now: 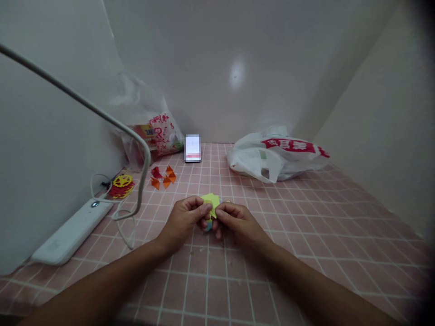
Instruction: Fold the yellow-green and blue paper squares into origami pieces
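Observation:
A yellow piece of folded paper (211, 199) is pinched between my two hands above the middle of the pink tiled surface. My left hand (186, 216) grips its left side, thumb on top. At its right lower edge, the thumb and forefinger of my right hand (239, 220) are closed on it. Something light blue (207, 226) shows beneath the paper between the hands; its kind I cannot make out. Several small folded orange paper pieces (166, 182) and a dark red one (157, 172) lie farther back to the left.
A white power strip (73, 231) with a looping cable (144, 158) is at left, beside red and yellow cut-out shapes (121, 184). At the back stand a filled plastic bag (163, 131), a lit phone (192, 148) and a white plastic bag (251, 154). Walls enclose the surface.

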`<move>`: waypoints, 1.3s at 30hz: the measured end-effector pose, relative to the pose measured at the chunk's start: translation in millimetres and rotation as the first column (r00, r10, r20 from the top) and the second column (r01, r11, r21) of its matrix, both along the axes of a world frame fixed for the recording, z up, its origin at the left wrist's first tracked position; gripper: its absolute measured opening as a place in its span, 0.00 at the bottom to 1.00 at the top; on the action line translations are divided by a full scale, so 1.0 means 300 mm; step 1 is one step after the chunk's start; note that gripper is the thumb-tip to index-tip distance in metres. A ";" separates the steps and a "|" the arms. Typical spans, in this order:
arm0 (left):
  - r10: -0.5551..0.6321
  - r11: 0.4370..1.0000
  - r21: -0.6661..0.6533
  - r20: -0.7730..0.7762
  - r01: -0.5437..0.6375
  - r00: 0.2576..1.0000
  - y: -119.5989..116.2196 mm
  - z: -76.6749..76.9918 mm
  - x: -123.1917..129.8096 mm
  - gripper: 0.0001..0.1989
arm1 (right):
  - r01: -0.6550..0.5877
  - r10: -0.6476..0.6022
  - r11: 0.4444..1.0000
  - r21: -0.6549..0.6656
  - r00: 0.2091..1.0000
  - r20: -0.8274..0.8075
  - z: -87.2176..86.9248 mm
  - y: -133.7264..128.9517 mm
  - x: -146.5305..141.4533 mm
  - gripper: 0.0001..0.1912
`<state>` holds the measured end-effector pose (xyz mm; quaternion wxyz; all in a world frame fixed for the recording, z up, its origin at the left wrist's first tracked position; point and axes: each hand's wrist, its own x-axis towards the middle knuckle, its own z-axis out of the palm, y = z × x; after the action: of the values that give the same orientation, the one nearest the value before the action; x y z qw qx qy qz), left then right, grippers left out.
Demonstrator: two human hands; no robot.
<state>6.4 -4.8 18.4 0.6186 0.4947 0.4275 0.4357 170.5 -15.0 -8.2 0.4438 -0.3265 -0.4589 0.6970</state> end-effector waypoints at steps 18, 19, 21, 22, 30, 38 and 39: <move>0.013 1.000 0.016 -0.071 -0.012 0.997 0.000 0.006 0.002 0.15 | 0.006 -0.014 0.999 0.051 0.988 0.154 -0.002 0.003 0.006 0.14; 0.001 1.000 0.011 -0.060 0.000 0.998 0.001 0.005 0.001 0.15 | -0.005 -0.001 0.999 0.043 0.992 0.129 0.000 0.002 0.006 0.14; -0.027 1.000 -0.007 -0.034 0.027 0.999 0.005 0.000 -0.002 0.15 | -0.022 0.020 0.999 0.032 0.997 0.077 0.003 0.000 0.005 0.15; -0.037 0.999 -0.016 -0.026 0.037 0.999 0.006 -0.004 -0.004 0.15 | -0.028 0.026 0.999 0.028 0.998 0.061 0.004 -0.001 0.004 0.15; -0.030 0.999 -0.033 -0.030 0.029 0.999 0.008 -0.015 -0.005 0.15 | -0.024 0.021 0.999 0.028 0.996 0.087 0.005 0.005 0.003 0.15; 0.003 0.999 -0.037 -0.053 -0.005 0.999 0.002 -0.004 0.004 0.15 | 0.012 -0.026 0.998 0.069 0.977 0.211 0.002 0.004 0.000 0.14; 0.009 0.999 -0.039 -0.058 -0.012 0.998 0.001 -0.002 0.005 0.15 | 0.023 -0.040 0.997 0.078 0.974 0.224 0.003 0.003 -0.002 0.14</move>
<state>7.8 -4.4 17.8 0.6134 0.4925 0.4563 0.4159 170.1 -14.1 -7.2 0.4118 -0.3936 -0.5269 0.6307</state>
